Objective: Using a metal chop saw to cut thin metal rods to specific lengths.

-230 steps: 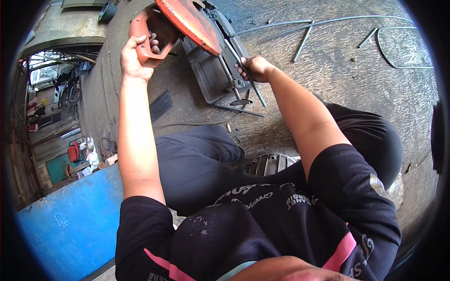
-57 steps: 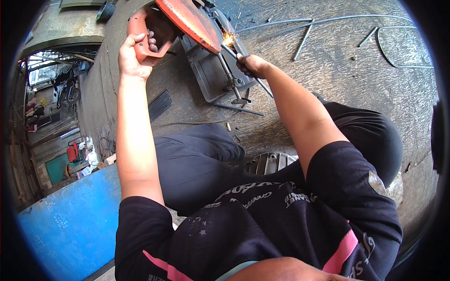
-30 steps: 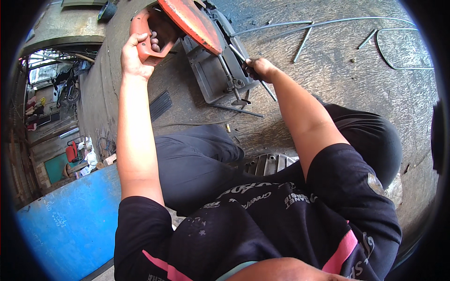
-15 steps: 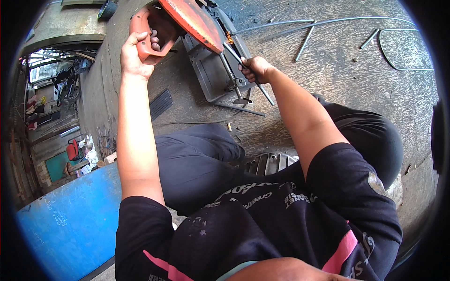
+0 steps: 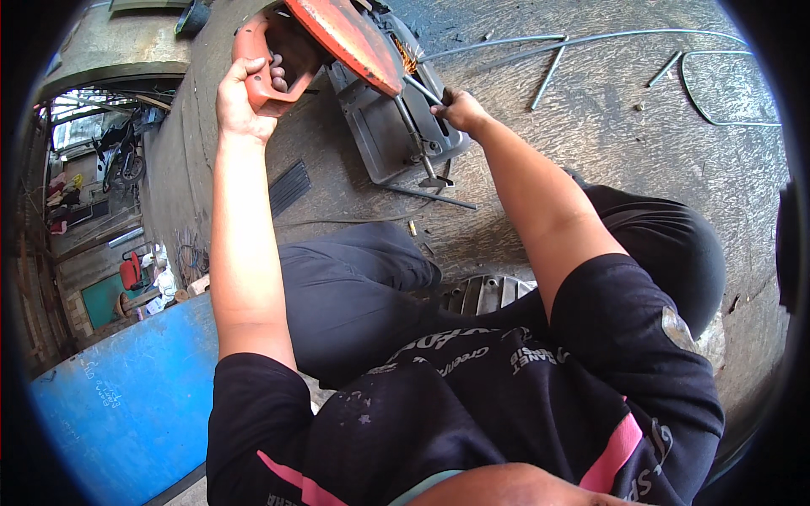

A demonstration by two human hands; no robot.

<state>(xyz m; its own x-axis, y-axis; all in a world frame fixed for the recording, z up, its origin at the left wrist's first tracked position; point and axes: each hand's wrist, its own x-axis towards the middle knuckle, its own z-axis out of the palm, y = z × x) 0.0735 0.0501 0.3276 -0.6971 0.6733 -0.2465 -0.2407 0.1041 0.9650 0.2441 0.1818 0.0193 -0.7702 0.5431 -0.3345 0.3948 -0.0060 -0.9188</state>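
Observation:
My left hand (image 5: 245,101) is wrapped round the orange handle (image 5: 291,94) of a cut-off saw. The saw's worn orange blade guard (image 5: 350,46) slants over its grey base (image 5: 367,139), hiding most of the blade. Orange sparks (image 5: 407,59) show beside the guard's right edge. Closed on a thin metal rod (image 5: 420,88), my right hand (image 5: 460,112) is just right of the base. The rod's far end reaches to the guard's lower tip near the sparks. A clamp screw (image 5: 413,131) runs along the base below the guard.
Another rod (image 5: 439,199) lies at the base's near end. Dark flat bars (image 5: 290,187) rest left of it. Long and bent rods (image 5: 548,80) are spread on the floor at the far right. A blue panel (image 5: 135,396) is at left, and a ribbed metal part (image 5: 489,295) sits between my legs.
My right hand has moved slightly farther away and right. The rod's tail that stuck out behind it no longer shows. The sparks are larger; my left hand stays put.

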